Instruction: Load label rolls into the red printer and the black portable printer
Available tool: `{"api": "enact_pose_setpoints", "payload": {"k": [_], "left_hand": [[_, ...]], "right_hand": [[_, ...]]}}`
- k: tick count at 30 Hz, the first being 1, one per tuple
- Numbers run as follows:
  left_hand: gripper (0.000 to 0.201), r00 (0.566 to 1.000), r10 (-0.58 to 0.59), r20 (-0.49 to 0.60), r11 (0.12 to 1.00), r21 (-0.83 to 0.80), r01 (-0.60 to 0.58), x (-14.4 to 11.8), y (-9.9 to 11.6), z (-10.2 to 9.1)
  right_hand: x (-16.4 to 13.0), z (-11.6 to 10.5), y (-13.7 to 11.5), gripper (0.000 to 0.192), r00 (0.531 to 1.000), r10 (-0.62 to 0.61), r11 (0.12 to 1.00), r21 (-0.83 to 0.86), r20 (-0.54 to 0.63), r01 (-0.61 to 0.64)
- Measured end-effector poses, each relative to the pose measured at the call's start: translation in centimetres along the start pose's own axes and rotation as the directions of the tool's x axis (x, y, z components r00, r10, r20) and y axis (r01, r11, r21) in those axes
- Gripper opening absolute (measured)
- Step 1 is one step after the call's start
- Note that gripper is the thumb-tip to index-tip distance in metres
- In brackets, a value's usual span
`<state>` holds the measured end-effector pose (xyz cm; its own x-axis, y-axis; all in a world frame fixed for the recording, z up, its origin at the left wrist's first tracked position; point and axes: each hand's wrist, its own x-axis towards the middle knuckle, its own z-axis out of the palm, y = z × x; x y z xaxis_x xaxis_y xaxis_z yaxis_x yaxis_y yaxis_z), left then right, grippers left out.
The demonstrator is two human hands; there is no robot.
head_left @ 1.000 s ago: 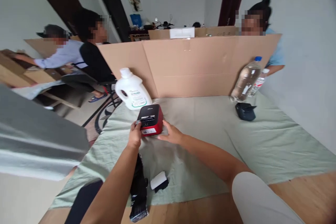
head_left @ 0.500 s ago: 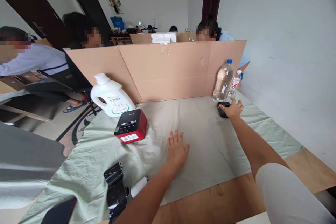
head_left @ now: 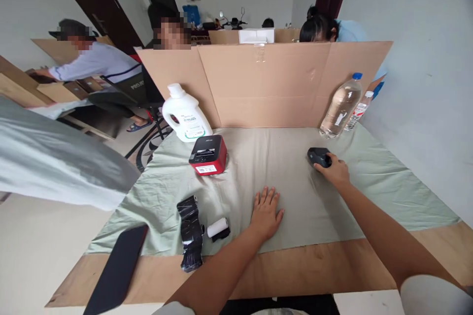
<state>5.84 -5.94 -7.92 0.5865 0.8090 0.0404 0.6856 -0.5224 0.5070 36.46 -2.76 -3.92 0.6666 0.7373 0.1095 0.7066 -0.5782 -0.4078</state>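
Observation:
My right hand [head_left: 335, 170] has its thumb and fingers around the near right end of a small black box-shaped device [head_left: 318, 155]. The device rests at or just above the cloth, in front of a large clear water bottle [head_left: 340, 106]; whether it touches the cloth I cannot tell. My left hand [head_left: 266, 214] lies flat with fingers spread on the pale green cloth [head_left: 291, 187], holding nothing. To its left are a white paper roll [head_left: 217, 227] with something black beside it and a strip of rolls in black plastic [head_left: 191, 231]. Farther back stands a red and black receipt printer [head_left: 208, 155].
A white jug [head_left: 186, 115] stands behind the printer. A smaller bottle [head_left: 359, 110] is beside the large one. A cardboard screen [head_left: 266, 88] borders the far side. A dark flat slab [head_left: 117, 270] lies at the front left. Several people sit beyond the screen.
My right hand has closed on the black device and drawn it toward me, away from the bottles. My left hand stays flat on the cloth. The whole view has shifted.

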Motion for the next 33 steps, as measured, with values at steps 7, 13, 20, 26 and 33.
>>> {"api": "enact_pose_setpoints", "payload": {"k": [7, 13, 20, 26, 33], "left_hand": [[0.050, 0.971, -0.056, -0.231, 0.957, -0.291, -0.014, 0.3, -1.8, 0.3], [0.053, 0.942, -0.188, -0.279, 0.894, -0.446, 0.046, 0.8, -3.0, 0.5], [0.048, 0.932, -0.225, -0.282, 0.871, -0.487, 0.063, 0.9, -2.8, 0.6], [0.040, 0.911, -0.333, -0.242, 0.714, -0.696, 0.076, 2.8, -3.9, -0.7], [0.078, 0.896, -0.297, 0.331, 0.384, -0.818, 0.429, 6.5, -5.2, -2.7]], "right_hand": [[-15.0, 3.1, -6.3, 0.070, 0.902, -0.423, 0.901, 0.068, -0.092, 0.429], [-19.2, 5.2, -7.9, 0.068, 0.878, -0.458, 0.879, 0.072, -0.137, 0.470], [-19.7, 5.4, -6.5, 0.068, 0.796, -0.595, 0.801, -0.002, -0.117, 0.598], [-19.3, 4.8, -6.7, 0.060, 0.752, -0.647, 0.755, 0.034, -0.123, 0.655], [-19.0, 4.8, -6.6, 0.053, 0.744, -0.643, 0.752, 0.034, -0.181, 0.658]]}}
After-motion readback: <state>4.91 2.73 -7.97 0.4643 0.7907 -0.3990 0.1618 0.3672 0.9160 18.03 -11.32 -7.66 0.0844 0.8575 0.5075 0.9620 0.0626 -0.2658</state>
